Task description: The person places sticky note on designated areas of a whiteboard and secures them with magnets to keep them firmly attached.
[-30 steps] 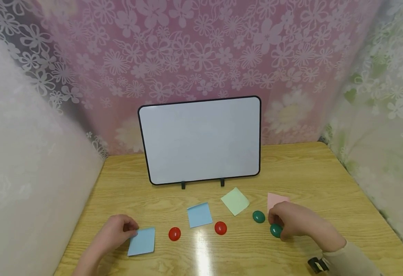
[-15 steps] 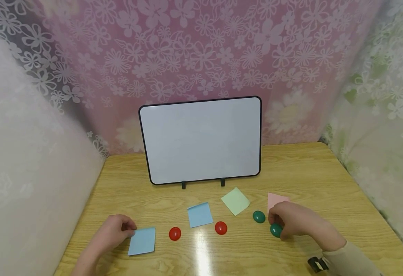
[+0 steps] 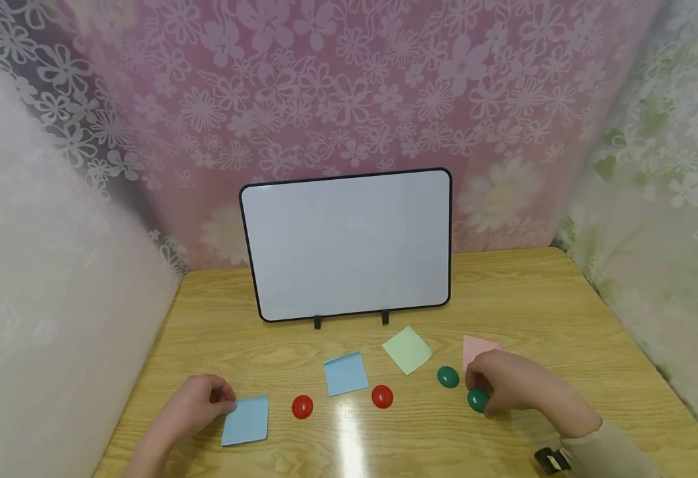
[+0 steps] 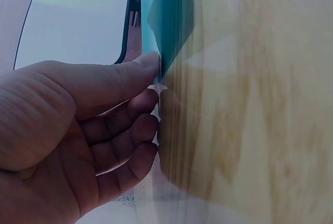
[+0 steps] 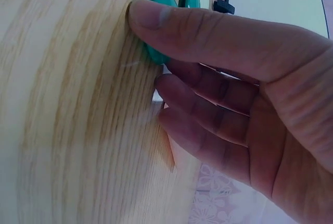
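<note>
My left hand (image 3: 200, 401) rests at the left, fingers loosely bent and fingertips down at the tabletop. Its thumb tip touches the upper left corner of a blue sticky note (image 3: 246, 421); in the left wrist view the other fingertips sit apart from the note (image 4: 149, 21). At the right, my right hand (image 3: 513, 385) has thumb and index finger curled round a green round magnet (image 3: 477, 399), partly hidden by the thumb in the right wrist view. A second green magnet (image 3: 448, 377) lies just left of it. Behind that hand is a partly covered pink sticky note (image 3: 477, 348).
A black-framed whiteboard (image 3: 349, 245) stands upright on small black feet at the back. Before it lie a green sticky note (image 3: 407, 350), another blue sticky note (image 3: 346, 374) and two red magnets, one left (image 3: 302, 406), one right (image 3: 382, 396). Flowered curtains surround the wooden table (image 3: 504, 285).
</note>
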Demonstrator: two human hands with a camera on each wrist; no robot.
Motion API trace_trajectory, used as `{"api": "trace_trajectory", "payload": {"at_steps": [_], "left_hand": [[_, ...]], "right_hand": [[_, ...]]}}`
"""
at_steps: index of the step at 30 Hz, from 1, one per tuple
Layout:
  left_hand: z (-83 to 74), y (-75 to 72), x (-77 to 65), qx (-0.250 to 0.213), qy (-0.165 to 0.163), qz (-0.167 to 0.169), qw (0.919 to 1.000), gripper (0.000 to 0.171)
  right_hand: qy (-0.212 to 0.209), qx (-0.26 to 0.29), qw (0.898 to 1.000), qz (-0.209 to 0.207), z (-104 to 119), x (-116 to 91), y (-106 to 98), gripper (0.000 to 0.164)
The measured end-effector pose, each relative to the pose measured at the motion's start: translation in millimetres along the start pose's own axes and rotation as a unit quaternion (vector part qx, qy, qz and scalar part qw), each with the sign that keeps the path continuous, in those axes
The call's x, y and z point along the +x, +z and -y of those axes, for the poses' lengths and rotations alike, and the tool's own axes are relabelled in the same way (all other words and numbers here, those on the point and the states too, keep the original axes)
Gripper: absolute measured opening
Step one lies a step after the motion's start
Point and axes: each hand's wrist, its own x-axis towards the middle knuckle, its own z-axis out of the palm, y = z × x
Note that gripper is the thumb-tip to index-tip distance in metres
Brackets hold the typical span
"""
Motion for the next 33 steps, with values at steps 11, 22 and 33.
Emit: {"api": "trace_trajectory", "payload": {"at_steps": [11, 22, 33], "left_hand": [[-0.2, 1.6, -2.1, -0.009, 0.003, -0.007, 0.9999, 0.013], [3.6, 3.3, -3.8, -0.027, 0.009, -0.008, 0.9996, 0.013], [2.6, 1.8, -4.7, -0.037, 0.006, -0.009, 0.9993, 0.014]], "right_hand": [[-0.009, -0.01, 1.0, -0.003, -1.3, -0.6, 0.1, 0.037], [-0.014, -0.02, 1.0, -0.006, 0.7, -1.7, -0.8, 0.036], [-0.019, -0.03, 0.999, -0.007, -2.0, -0.9, 0.5, 0.035]]}}
